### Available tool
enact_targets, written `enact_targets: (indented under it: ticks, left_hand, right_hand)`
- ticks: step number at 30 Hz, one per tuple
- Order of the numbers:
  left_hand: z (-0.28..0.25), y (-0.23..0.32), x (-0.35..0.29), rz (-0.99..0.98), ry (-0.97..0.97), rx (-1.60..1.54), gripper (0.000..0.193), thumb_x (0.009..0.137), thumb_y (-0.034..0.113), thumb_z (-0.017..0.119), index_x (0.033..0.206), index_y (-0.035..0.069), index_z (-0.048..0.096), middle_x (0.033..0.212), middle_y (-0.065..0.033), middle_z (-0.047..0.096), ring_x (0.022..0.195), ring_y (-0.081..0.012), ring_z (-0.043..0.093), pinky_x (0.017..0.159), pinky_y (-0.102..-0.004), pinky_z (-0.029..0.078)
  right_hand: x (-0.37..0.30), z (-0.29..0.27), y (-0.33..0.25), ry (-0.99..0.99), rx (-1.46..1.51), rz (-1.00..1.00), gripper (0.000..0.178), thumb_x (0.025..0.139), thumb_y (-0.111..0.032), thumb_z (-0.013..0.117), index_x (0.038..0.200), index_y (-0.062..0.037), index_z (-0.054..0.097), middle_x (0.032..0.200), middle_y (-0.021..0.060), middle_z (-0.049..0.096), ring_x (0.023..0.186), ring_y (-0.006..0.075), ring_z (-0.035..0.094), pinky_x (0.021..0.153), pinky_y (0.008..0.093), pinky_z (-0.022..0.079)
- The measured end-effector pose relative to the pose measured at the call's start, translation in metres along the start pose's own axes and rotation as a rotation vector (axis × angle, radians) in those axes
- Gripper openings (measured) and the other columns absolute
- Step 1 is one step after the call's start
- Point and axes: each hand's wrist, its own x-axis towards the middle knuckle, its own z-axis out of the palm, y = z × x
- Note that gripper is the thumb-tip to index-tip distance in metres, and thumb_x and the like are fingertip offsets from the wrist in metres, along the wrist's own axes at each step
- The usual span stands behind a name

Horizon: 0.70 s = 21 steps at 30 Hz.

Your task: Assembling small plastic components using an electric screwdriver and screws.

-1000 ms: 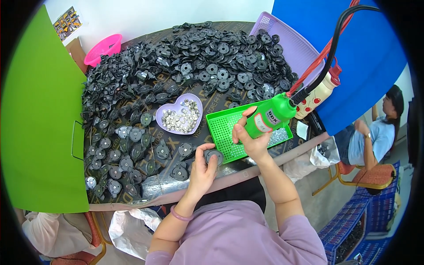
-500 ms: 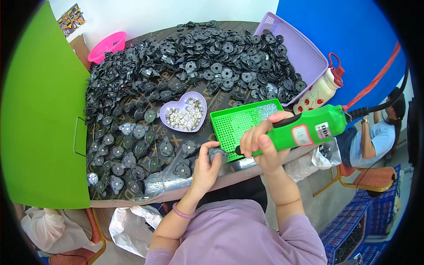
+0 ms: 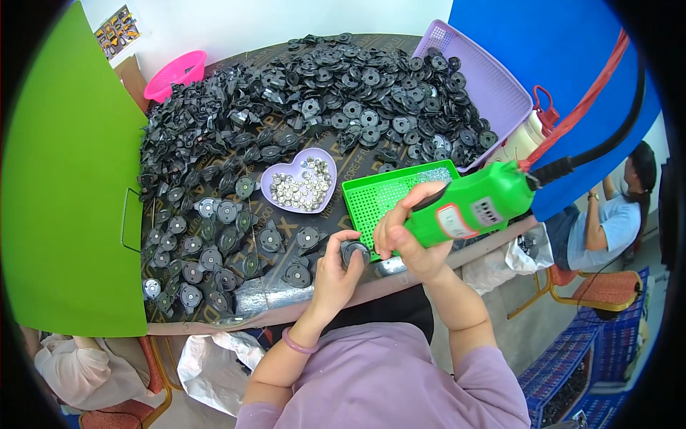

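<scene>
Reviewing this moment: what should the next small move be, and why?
Probably line up the working end of the green corded tool with the black round part: the left hand holds the part, and the right hand grips the tool close beside it. The tool's tip isn't clearly visible, so contact can't be confirmed.

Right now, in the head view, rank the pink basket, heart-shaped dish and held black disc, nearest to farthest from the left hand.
1. Black disc: in the left hand.
2. Heart-shaped dish: ahead, slightly left.
3. Pink basket: far back, left.
</scene>
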Motion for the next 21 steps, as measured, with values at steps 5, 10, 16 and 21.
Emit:
enact_targets:
  ticks: [5, 10, 16, 21]
  left_hand:
    - [-0.002, -0.003, 0.001, 0.085, 0.019, 0.068, 0.027, 0.084, 0.007, 0.051, 0.110, 0.006, 0.048, 0.052, -0.0030, 0.047, 0.043, -0.0082, 0.041, 0.041, -0.0262, 0.032]
    - [0.000, -0.005, -0.001, -0.009, -0.045, -0.053, 0.028, 0.085, 0.007, 0.049, 0.113, 0.006, 0.047, 0.054, -0.0037, 0.049, 0.045, -0.0088, 0.043, 0.043, -0.0259, 0.033]
    - [0.000, 0.004, -0.001, -0.098, -0.048, -0.204, 0.036, 0.090, 0.008, 0.046, 0.121, 0.003, 0.031, 0.071, -0.0070, 0.058, 0.046, -0.0091, 0.049, 0.043, -0.0222, 0.037]
    - [0.000, 0.004, 0.001, -0.126, -0.101, -0.334, 0.028, 0.093, 0.012, 0.042, 0.119, 0.007, 0.030, 0.073, -0.0075, 0.056, 0.045, -0.0067, 0.045, 0.040, -0.0172, 0.032]
  right_hand:
    - [-0.008, 0.005, 0.013, -0.074, -0.142, 0.019, 0.032, 0.082, 0.001, 0.058, 0.103, -0.0044, 0.035, 0.059, 0.0075, 0.048, 0.045, 0.0152, 0.048, 0.044, 0.0282, 0.042]
    - [-0.007, 0.001, 0.001, -0.140, -0.199, -0.037, 0.037, 0.082, -0.003, 0.060, 0.109, -0.0046, 0.034, 0.059, 0.0069, 0.048, 0.045, 0.0154, 0.048, 0.043, 0.0282, 0.041]
    - [0.010, -0.017, -0.016, 0.085, -0.020, -0.239, 0.037, 0.084, -0.007, 0.058, 0.110, -0.0050, 0.032, 0.057, 0.0053, 0.045, 0.041, 0.0148, 0.043, 0.040, 0.0279, 0.041]
    - [0.002, -0.033, 0.008, 0.120, -0.188, -0.061, 0.033, 0.083, -0.001, 0.056, 0.107, -0.0039, 0.035, 0.058, 0.0064, 0.046, 0.041, 0.0145, 0.045, 0.040, 0.0282, 0.041]
